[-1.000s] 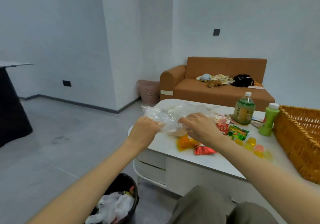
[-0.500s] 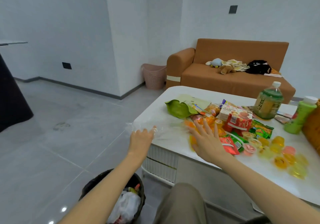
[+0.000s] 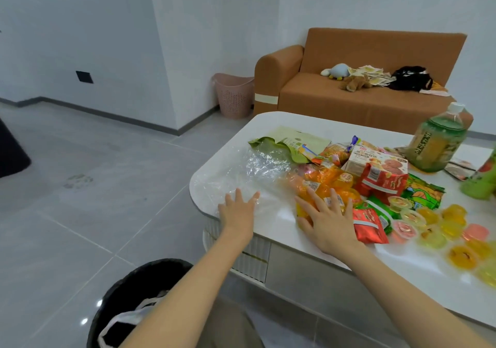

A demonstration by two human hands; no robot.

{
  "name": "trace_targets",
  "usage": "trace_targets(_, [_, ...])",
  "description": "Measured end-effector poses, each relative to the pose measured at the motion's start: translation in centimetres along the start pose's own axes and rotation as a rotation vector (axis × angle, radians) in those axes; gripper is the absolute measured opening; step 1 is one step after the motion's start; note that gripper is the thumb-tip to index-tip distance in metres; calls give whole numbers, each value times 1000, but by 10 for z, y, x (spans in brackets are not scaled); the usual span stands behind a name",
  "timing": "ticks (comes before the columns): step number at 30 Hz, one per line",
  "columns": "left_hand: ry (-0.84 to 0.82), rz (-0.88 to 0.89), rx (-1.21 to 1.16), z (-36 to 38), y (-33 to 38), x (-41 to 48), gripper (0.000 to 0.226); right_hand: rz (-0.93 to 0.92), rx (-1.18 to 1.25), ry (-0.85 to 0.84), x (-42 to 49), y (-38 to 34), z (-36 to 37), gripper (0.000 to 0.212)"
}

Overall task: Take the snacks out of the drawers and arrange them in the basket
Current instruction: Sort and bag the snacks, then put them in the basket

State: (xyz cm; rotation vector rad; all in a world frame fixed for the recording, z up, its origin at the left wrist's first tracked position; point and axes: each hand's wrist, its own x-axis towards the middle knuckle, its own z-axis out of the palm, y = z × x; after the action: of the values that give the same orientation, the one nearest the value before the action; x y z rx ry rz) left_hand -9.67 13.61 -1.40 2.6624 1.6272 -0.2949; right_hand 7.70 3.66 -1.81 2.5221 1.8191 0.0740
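Pressing down now: the head view has both hands flat on the white table (image 3: 281,122). The left hand (image 3: 239,210) lies palm-down on a sheet of crumpled clear plastic (image 3: 241,173) near the table's corner, fingers straight and fanned, gripping nothing. The right hand (image 3: 327,221) is just as open, its spread fingertips resting on the orange packets (image 3: 324,181) at the near edge of the snack heap, with nothing pinched.

Now the relation that counts. The snacks lie ahead and to the right of the right hand's fingers. The heap stretches along the table from the green bag (image 3: 271,146) at the far left to the jelly cups (image 3: 453,214) at the near right. So the right hand is much the nearer; the left touches only plastic. The basket is out of shot (so which way a carry would go, I cannot say).

Labels? The biscuit box (image 3: 375,161) shows pictured biscuits and printed characters too blurred to read. White barcode stickers sit on the orange packets. The green bottle (image 3: 437,143) carries a vertical line of characters, likewise unreadable. A red packet (image 3: 369,224) lies just beside the right hand.
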Motion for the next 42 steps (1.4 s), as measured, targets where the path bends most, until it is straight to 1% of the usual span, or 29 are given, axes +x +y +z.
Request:
trace_targets(3, [-3,9,-79,0,14,3,100,59,4,25,0,13,4,52])
trace_targets(7, [20,41,-346,-2,24,-2,88,156,31,13,-6,38,7,53])
trace_targets(9, [12,74,-440,-5,24,-6,84,158,29,20,-11,46,8,54])
trace_targets(12, [-8,130,-502,-5,24,-17,82,122,18,37,-17,49,5,55])
trace_targets(15, [54,166,-611,-4,24,-28,65,101,18,46,-22,50,-1,56])
trace_targets(17, [110,166,-695,-3,24,-35,59,98,92,80,-25,49,-5,55])
trace_targets(19, [175,150,-736,-3,23,-41,53,77,216,189,-28,45,-10,49])
trace_targets(21, [229,152,-754,-2,25,-44,45,43,434,300,-30,39,-17,41])
trace_targets(22, [249,159,-768,-2,27,-45,42,39,563,322,-29,36,-21,39])
trace_targets(24, [313,165,-806,-3,31,-48,34,66,758,306,-24,31,-23,37])
trace_targets(26, [392,176,-852,-5,34,-52,28,141,902,265,-17,29,-25,45])
trace_targets(28, [435,218,-887,-6,36,-54,25,255,1077,210,-10,27,-28,64])
trace_targets(29, [443,248,-907,-7,37,-54,23,307,1149,214,-7,26,-29,71])
trace_targets(33, [448,352,-1050,-13,38,-52,22,522,1300,454,2,27,-34,78])
trace_targets(34, [445,375,-1090,-15,39,-51,22,584,1365,500,3,29,-37,81])
trace_targets(36, [428,423,-1157,-19,40,-51,23,698,1540,519,4,35,-42,88])
trace_targets(38, [395,467,-1211,-23,41,-50,24,751,1757,422,3,43,-49,89])
trace_targets(39, [386,480,-1211,-24,42,-50,26,745,1876,376,1,48,-50,85])
trace_targets(40, [396,481,-1173,-25,43,-50,33,731,1974,354,-1,53,-51,79])
trace_targets(41, [416,464,-1103,-26,44,-49,47,713,2038,370,-6,59,-51,71])
trace_targets(42, [424,428,-1027,-25,45,-48,65,714,2069,415,-11,66,-51,63])
